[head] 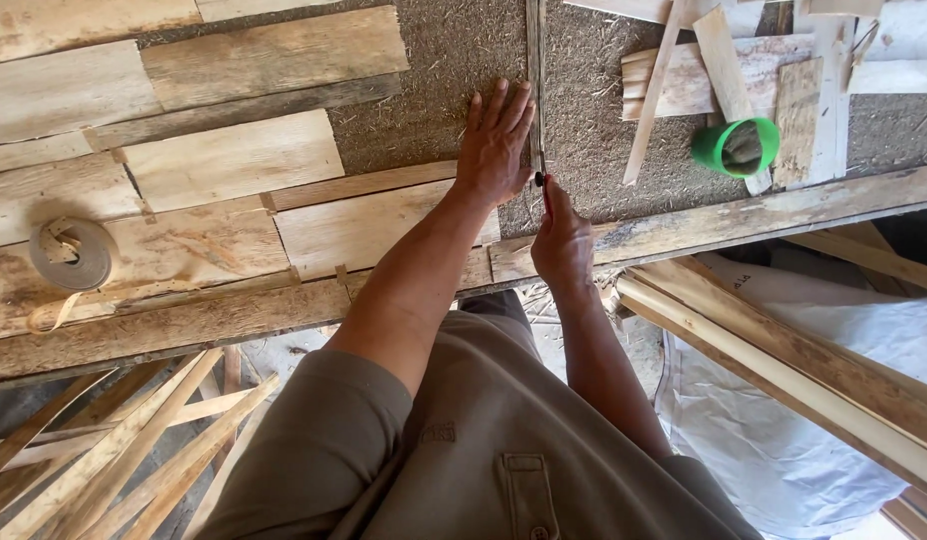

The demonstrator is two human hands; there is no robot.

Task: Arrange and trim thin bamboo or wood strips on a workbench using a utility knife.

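Nearest, at the bottom, thin wood slats [134,440] lie in a heap on the left. On the right, long pale poles [784,370] rest over a white sheet [784,460].

A little farther is the near edge of the counter [184,330], made of rough boards. The right hand [562,240] is curled shut around a small tool with a red handle [546,195]. Its dark tip touches a thin wood strip [534,60]. The strip runs straight from the hands to the far edge, in the middle of the counter.

The left hand [496,140] is just beyond the right one. It lies flat and wide open, fingers spread, pressing on a brown rough mat [424,110] just left of the strip. It holds nothing.

On the left of the counter sits a roll of grey tape [72,255], with its loose end trailing near. Flat pale boards [224,160] lie around it.

Farther right stands a green cup [736,147]. Beyond it, more wood scraps [724,60] are piled at the far right.
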